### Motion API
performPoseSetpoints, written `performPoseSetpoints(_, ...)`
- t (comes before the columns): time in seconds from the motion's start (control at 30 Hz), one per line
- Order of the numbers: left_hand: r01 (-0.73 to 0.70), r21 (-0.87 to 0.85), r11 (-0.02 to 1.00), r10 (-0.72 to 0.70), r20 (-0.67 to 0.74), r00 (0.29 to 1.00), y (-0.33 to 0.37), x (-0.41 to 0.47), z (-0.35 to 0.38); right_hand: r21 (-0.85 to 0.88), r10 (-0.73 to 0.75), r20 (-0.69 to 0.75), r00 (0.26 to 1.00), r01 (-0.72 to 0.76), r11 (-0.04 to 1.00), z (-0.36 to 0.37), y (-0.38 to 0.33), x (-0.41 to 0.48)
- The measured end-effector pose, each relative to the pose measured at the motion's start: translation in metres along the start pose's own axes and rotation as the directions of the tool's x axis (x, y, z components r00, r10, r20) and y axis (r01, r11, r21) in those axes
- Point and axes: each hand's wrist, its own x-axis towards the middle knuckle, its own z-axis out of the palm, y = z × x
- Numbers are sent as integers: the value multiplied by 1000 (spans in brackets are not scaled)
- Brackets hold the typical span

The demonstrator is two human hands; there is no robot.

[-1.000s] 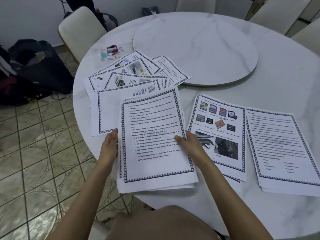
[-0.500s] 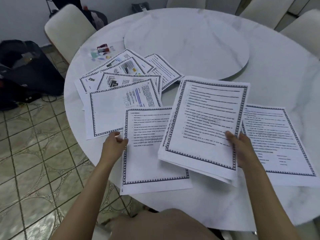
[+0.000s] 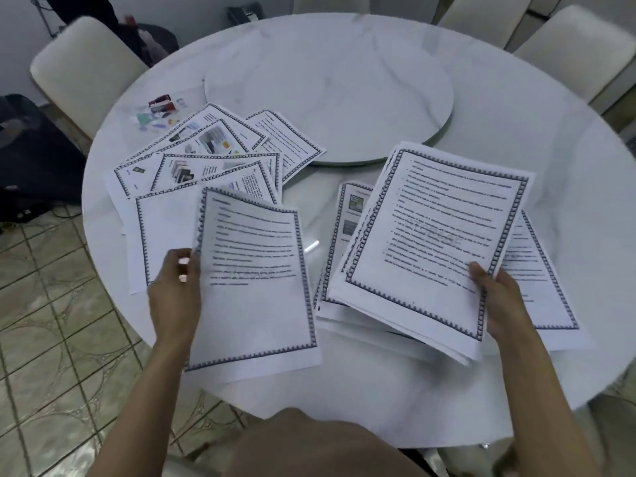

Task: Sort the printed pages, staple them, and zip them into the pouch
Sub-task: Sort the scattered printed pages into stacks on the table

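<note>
Your left hand (image 3: 173,294) pinches one text page (image 3: 256,297) by its left edge, over the marble table's (image 3: 568,149) near side, long axis near-to-far. Your right hand (image 3: 500,304) grips a page stack (image 3: 437,242), top leaning far-right.

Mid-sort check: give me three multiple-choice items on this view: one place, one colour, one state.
1. The small red item lies: A on the floor; B beyond the fanned pages; C at the near edge.
2. The table is: A white; B black; C green.
3. The right hand is: A empty; B gripping a stack of pages; C unseen.
Key: B, it sits far left past the fan; A, pale marbled top; B, fingers curl round the stack's corner.
</note>
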Motion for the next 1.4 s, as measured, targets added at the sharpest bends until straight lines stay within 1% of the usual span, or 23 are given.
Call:
performPoseSetpoints(0.1,-64,-88,994,59,-62,996,28,0,-14,-3,-7,-40,999,7,1000,-24,-10,6)
performPoseSetpoints(0.2,-155,-119,981,140,-129,982,62,-4,-19,16,-45,-86,995,47,999,-50,-18,11)
performPoseSetpoints(0.27,-180,-156,971,158,-148,976,81,-6,-16,0,-45,-111,993,45,999,-66,-24,11)
performPoseSetpoints(0.43,-179,-242,954,155,-115,981,110,-1,12,9,-37,-205,978,40,999,-105,-36,16)
performPoseSetpoints(0.53,-193,-300,934,169,-105,980,129,0,36,51,-54,-264,963,70,996,-126,-44,19)
performPoseSetpoints(0.63,-239,-317,918,225,-80,971,149,0,51,69,-63,-300,952,87,994,-148,-49,23)
performPoseSetpoints(0.8,-323,-319,891,321,-58,945,178,5,50,86,-43,-323,945,74,994,-175,-48,32)
performPoseSetpoints(0.9,-304,-384,872,322,-21,947,192,7,55,110,-17,-339,941,57,992,-181,-46,32)
performPoseSetpoints(1.03,-181,-488,854,255,89,963,198,5,86,111,13,-350,937,27,993,-195,-41,31)
performPoseSetpoints(1.1,-132,-465,875,228,156,961,192,1,111,114,17,-360,933,26,993,-204,-38,31)
performPoseSetpoints(1.23,-23,-319,947,133,326,936,164,-17,172,97,0,-379,925,39,995,-215,-36,29)
performPoseSetpoints(1.3,-1,-212,977,86,392,916,152,-30,196,92,-3,-388,922,43,995,-217,-38,27)
performPoseSetpoints(1.4,-18,-100,995,59,419,906,144,-51,217,93,-5,-380,925,43,995,-223,-38,27)
